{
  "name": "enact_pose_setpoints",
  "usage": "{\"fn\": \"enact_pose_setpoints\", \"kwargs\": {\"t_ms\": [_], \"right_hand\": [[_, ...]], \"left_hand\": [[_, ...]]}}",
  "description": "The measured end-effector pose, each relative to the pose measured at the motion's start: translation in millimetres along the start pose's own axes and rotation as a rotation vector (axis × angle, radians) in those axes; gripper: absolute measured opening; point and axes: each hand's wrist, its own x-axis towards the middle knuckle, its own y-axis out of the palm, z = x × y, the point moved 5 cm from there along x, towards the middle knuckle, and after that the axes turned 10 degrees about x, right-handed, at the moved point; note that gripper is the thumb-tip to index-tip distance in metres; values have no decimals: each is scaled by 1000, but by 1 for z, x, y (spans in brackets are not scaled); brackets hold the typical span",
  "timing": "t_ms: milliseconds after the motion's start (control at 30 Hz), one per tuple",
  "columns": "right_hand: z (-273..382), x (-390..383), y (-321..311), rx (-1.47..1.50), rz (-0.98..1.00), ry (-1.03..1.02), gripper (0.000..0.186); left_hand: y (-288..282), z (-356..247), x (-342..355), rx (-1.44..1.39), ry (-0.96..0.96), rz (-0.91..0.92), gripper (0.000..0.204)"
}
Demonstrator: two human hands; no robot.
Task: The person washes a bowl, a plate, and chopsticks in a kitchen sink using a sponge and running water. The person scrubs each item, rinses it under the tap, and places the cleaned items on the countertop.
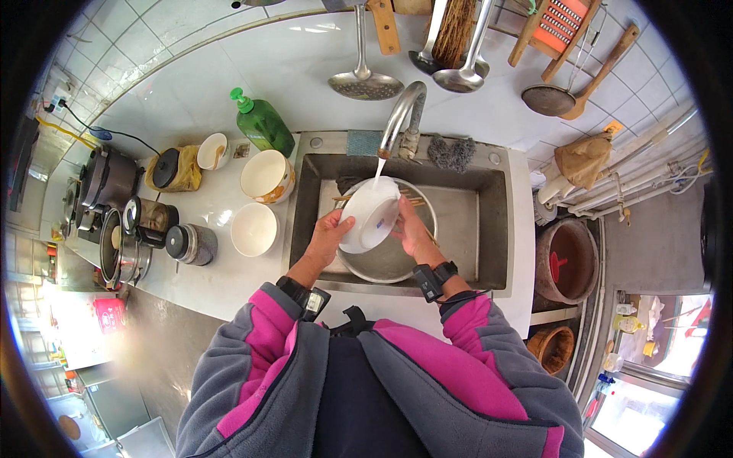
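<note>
A white bowl (369, 217) is tilted under the running faucet (402, 114), its underside turned partly toward me. My left hand (328, 235) grips its left rim, thumb on the outside. On the other side my right hand (413, 230) closes round the right edge; some of its fingers are hidden behind the bowl. Water falls from the spout onto the bowl's far part. Beneath it, in the steel sink (495, 221), stands a large metal basin (385, 272) with chopsticks (416, 201) across it.
Left of the sink are a patterned bowl (267, 176), a white bowl (254, 230), a small bowl with a spoon (213, 152) and a green pump bottle (263, 126). A steel-wool scourer (451, 154) lies by the faucet. Ladles (460, 79) and a skimmer (365, 84) hang above.
</note>
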Motion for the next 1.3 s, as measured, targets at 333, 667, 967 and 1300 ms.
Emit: {"fn": "enact_pose_setpoints", "kwargs": {"t_ms": [333,667,967,1300], "right_hand": [[33,6,2,-21,-67,-275,70],[71,43,-17,23,-341,-452,43],[89,67,-21,121,-326,-545,27],[114,71,-25,87,-305,-702,19]], "left_hand": [[13,9,20,-161,-13,-9,22],[25,-1,30,-280,-43,-75,19],[27,2,32,-372,-49,-36,24],[23,3,28,-429,-76,-41,23]]}}
